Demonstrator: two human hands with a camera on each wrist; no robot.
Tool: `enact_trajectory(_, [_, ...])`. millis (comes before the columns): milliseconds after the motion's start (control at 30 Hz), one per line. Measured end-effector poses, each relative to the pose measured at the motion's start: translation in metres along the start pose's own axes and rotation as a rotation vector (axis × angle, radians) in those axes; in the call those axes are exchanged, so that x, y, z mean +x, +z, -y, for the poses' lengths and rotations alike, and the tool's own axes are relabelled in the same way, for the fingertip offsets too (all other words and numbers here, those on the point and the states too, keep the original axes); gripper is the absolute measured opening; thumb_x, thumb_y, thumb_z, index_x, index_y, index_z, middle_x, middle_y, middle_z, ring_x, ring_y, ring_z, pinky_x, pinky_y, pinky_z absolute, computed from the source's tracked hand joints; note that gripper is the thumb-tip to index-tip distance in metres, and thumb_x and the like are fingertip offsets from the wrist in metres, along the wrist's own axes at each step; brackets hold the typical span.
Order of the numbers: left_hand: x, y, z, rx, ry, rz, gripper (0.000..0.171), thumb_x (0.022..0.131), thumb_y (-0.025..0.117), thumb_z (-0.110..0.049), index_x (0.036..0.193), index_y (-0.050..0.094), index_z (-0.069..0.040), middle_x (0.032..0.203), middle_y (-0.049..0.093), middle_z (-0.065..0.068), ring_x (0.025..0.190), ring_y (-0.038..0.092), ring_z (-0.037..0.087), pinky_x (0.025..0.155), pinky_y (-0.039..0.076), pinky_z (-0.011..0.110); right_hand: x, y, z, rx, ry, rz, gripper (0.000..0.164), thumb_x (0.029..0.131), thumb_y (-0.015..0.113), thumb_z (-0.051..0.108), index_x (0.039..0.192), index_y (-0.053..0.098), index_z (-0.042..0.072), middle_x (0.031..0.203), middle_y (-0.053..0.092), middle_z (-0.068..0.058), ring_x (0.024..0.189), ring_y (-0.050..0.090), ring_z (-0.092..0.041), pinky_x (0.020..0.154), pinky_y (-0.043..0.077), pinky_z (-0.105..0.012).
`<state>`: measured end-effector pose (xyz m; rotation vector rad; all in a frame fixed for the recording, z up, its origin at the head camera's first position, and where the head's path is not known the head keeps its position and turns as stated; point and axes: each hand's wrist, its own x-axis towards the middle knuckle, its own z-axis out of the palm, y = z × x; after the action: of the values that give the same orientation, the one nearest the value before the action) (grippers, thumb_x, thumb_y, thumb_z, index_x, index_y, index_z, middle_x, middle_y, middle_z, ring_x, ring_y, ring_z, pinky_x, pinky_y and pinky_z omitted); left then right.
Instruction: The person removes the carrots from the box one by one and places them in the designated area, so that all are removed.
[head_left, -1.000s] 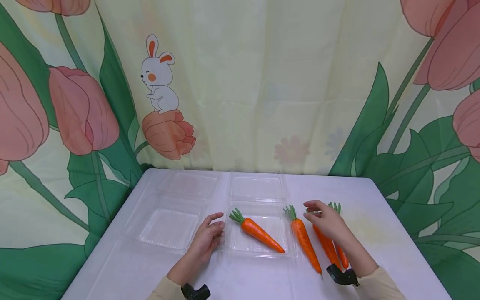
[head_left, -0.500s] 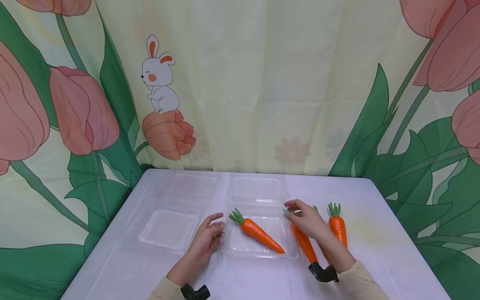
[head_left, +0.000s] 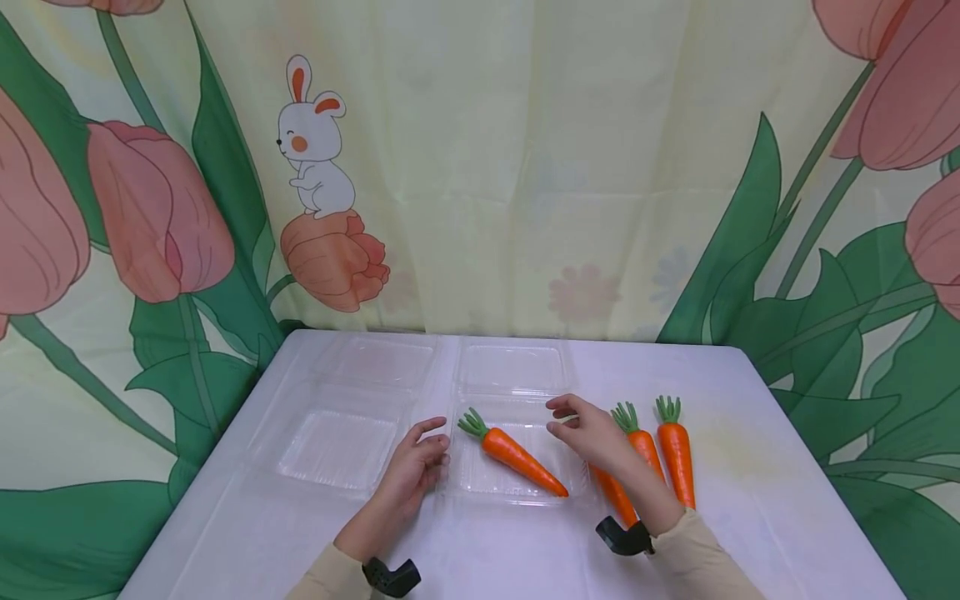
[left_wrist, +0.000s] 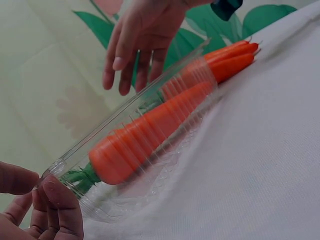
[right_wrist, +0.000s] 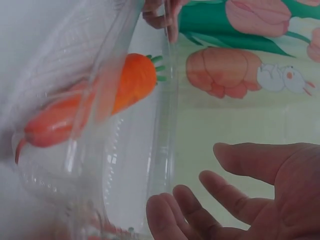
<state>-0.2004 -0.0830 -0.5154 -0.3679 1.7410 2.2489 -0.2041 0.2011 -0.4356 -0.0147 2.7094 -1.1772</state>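
Note:
A clear plastic clamshell box point(head_left: 480, 482) lies unfolded on the table, with one orange carrot point(head_left: 522, 463) with a green top lying diagonally in its base. My left hand point(head_left: 408, 471) is at the box's left side; in the left wrist view its thumb and fingers point(left_wrist: 60, 200) pinch the rim at a corner. Over the box's right edge hovers my right hand point(head_left: 592, 435), holding nothing, its fingers loosely bent and apart, as the right wrist view shows. Beneath that wrist lies a second carrot point(head_left: 617, 498), its top hidden by the hand.
Two more carrots, one nearer point(head_left: 642, 450) and one farther right point(head_left: 677, 462), lie on the white-covered table point(head_left: 780, 500). A second unfolded clear box point(head_left: 333, 450) stands to the left. Behind the table hangs a curtain point(head_left: 480, 167) printed with tulips and a rabbit.
My right hand has moved left, from above the right-hand carrots to the box's right edge, uncovering the two rightmost carrots. The left hand stays in place; the head view has tipped slightly.

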Motion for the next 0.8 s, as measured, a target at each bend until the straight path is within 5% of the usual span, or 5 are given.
enact_trajectory(800, [-0.004, 0.001, 0.0, 0.001, 0.024, 0.019, 0.047, 0.1, 0.06, -0.009, 0.145, 0.047, -0.007, 0.1, 0.058, 0.001, 0.077, 0.055, 0.013, 0.062, 0.048, 0.022, 0.013, 0.044, 0.005, 0.041, -0.014, 0.063, 0.033, 0.094, 0.073, 0.017, 0.126, 0.067, 0.012, 0.119, 0.069, -0.008, 0.104, 0.067, -0.025, 0.088, 0.06, -0.041])
